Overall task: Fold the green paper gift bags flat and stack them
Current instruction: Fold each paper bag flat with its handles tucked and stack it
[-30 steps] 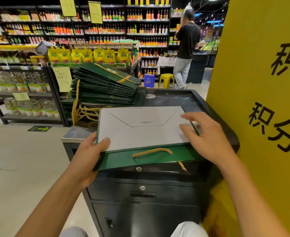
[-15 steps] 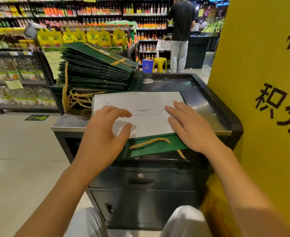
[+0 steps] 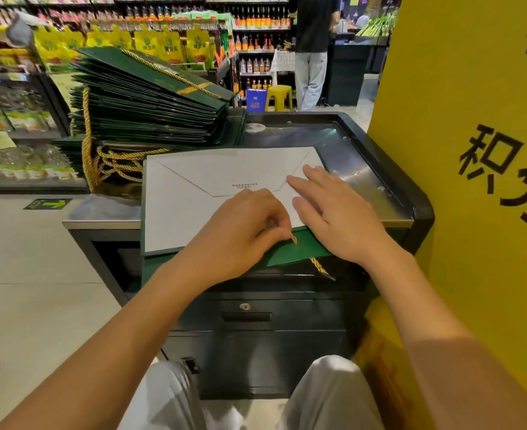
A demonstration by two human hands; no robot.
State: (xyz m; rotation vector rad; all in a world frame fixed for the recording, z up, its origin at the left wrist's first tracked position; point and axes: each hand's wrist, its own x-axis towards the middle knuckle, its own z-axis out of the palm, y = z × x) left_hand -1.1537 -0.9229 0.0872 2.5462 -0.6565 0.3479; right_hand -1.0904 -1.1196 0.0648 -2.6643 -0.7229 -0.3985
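Observation:
A flattened green gift bag [image 3: 187,206] lies on the metal counter top [image 3: 358,162] with its white folded bottom facing up and its green top edge hanging over the near edge. My left hand [image 3: 240,234] pinches the gold rope handle [image 3: 293,239] at the bag's near edge. My right hand [image 3: 333,212] rests flat on the bag's right part, fingers straight. Behind and to the left, a tall leaning stack of folded green bags [image 3: 150,100] stands on the counter with gold handles hanging down its near side.
A yellow signboard [image 3: 473,181] with black characters stands close on the right. The black cabinet [image 3: 256,336] with drawers sits under the counter. Store shelves fill the left and back, and a person [image 3: 313,51] stands beyond a yellow stool [image 3: 279,96].
My left hand moved from the bag's left edge across to its near middle and took hold of the gold handle. My right hand slid a little toward the bag's centre. The camera tilted down.

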